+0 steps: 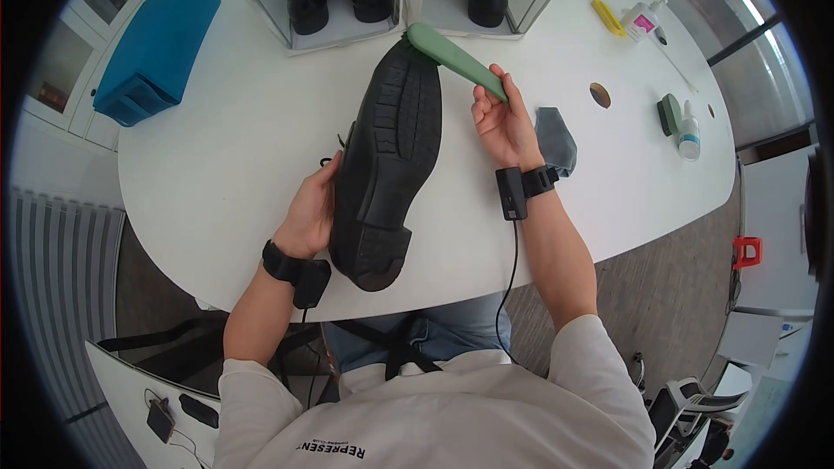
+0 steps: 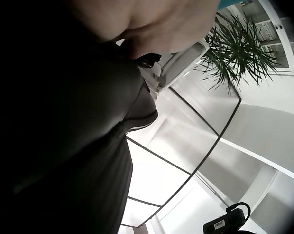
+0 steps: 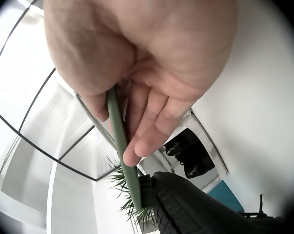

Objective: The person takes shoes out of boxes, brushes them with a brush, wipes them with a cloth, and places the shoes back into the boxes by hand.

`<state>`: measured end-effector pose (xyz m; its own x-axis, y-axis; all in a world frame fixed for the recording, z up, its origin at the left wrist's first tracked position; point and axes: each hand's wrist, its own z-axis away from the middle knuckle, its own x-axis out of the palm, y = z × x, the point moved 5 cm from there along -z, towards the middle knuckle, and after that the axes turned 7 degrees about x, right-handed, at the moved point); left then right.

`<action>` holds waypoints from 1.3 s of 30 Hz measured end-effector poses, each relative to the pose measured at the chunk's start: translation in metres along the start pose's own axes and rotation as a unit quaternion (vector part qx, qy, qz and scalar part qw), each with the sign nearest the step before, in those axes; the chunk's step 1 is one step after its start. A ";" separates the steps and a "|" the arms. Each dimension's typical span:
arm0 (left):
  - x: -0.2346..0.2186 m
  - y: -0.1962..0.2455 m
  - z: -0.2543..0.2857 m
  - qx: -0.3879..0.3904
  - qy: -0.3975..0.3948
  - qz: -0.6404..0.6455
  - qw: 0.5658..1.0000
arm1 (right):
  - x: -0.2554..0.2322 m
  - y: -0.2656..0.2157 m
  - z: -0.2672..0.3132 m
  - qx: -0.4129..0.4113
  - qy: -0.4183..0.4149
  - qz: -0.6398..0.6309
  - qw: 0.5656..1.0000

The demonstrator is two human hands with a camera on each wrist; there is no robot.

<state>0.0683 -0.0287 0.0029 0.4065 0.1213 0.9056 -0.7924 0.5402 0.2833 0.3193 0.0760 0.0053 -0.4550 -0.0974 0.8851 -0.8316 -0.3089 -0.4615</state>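
Note:
A black lace-up shoe [image 1: 382,156] is held up over the white table, its ridged sole facing the head camera and its toe pointing away from the person. My left hand [image 1: 307,213] grips it by the side; the left fingers are hidden behind the upper. In my right hand [image 1: 506,126] the end of a green-handled brush [image 1: 460,61] is pinched between thumb and fingers. Dark bristles [image 3: 146,191] meet the toe end of the shoe in the right wrist view. Dark shoe leather fills much of the left wrist view.
Two open-fronted boxes [image 1: 334,38] with black shoes stand at the back. A blue folded case [image 1: 161,48] lies left. On the right are a grey cloth [image 1: 556,141], a second brush [image 1: 668,115], a spray bottle [image 1: 689,135], a pump bottle [image 1: 641,21] and a yellow object [image 1: 608,17].

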 end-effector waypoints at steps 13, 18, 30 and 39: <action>0.018 -0.020 0.003 -0.008 0.019 -0.009 1.000 | 0.004 -0.003 0.003 0.023 -0.041 0.015 0.999; 0.017 -0.019 0.003 -0.006 0.008 -0.023 1.000 | 0.007 -0.004 0.005 -0.015 0.023 0.025 0.999; 0.017 -0.020 0.003 0.004 0.035 -0.057 0.998 | 0.003 -0.011 0.004 -0.018 0.039 0.036 0.998; 0.013 -0.020 0.004 -0.004 0.024 -0.038 0.999 | -0.009 -0.012 0.004 -0.004 0.016 0.026 1.000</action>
<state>0.0874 -0.0406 0.0104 0.4863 0.1188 0.8657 -0.7546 0.5566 0.3475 0.3341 0.0768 0.0031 -0.5074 -0.0826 0.8578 -0.8089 -0.2974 -0.5071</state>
